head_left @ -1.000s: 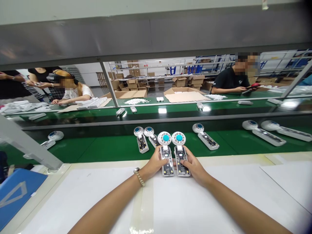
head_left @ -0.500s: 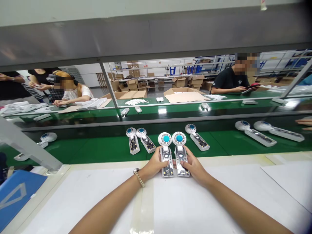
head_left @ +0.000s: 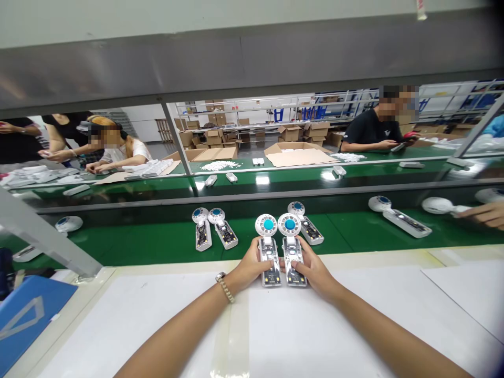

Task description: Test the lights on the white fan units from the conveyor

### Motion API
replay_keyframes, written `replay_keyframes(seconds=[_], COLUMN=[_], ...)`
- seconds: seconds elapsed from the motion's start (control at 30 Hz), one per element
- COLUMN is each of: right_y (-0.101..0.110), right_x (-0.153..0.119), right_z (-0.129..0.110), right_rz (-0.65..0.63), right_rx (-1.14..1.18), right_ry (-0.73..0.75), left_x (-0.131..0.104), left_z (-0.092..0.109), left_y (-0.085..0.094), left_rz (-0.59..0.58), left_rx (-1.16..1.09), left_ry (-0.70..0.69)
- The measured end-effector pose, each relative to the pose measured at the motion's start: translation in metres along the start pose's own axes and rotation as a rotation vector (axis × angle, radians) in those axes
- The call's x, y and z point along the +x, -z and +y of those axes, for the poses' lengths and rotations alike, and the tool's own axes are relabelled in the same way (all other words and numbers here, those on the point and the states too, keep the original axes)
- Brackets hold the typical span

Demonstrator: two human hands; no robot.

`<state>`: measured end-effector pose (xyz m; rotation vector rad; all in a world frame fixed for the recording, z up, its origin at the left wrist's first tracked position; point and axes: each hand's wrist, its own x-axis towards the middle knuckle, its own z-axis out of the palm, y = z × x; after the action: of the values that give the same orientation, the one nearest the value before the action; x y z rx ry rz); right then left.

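Observation:
My left hand (head_left: 254, 262) is closed around a handheld device (head_left: 270, 270) with a round white head, a blue centre and a clear body showing a circuit board. A matching handheld device (head_left: 293, 249) is gripped in my right hand (head_left: 313, 268). Both are held upright side by side, heads almost touching, above the near edge of the green conveyor belt. My thumbs press on their clear fronts; most of my other fingers are hidden behind them. Just beyond the right one lies another such device (head_left: 312, 231), partly covered by its head.
More devices lie on the green belt (head_left: 149, 236), including a pair (head_left: 203, 235) at left and one (head_left: 407, 221) at right. A co-worker's hand (head_left: 486, 214) reaches in at far right. A slanted metal post (head_left: 47, 231) and blue folder (head_left: 33, 320) stand left. White sheets (head_left: 334, 336) cover the worktop.
The devices on the near belt have shifted left, while pieces on the far belt have shifted right. A co-worker's hand at far right now touches a device. My hands are almost unmoved.

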<state>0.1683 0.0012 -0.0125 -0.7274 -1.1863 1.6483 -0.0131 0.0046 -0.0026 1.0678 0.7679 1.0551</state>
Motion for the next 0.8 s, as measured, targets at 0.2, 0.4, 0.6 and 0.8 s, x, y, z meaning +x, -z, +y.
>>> replay_keyframes(seconds=[0.2, 0.4, 0.6, 0.8], right_y=[0.0, -0.001, 0.0, 0.05], right_x=[-0.001, -0.006, 0.0, 0.046], right_z=[0.0, -0.008, -0.011, -0.028], right_rz=[-0.011, -0.021, 0.012, 0.602], right_rx=[0.081, 0.227, 0.15, -0.585], right_ry=[-0.014, -0.127, -0.251, -0.066], left_x=[-0.002, 0.0, 0.01, 0.034], left_z=[0.001, 0.006, 0.007, 0.035], left_y=[-0.001, -0.002, 0.0, 0.03], left_rz=[-0.011, 0.006, -0.006, 0.404], left_rx=[-0.062, -0.246, -0.178, 0.256], left_ry=[0.028, 0.1, 0.258, -0.042])
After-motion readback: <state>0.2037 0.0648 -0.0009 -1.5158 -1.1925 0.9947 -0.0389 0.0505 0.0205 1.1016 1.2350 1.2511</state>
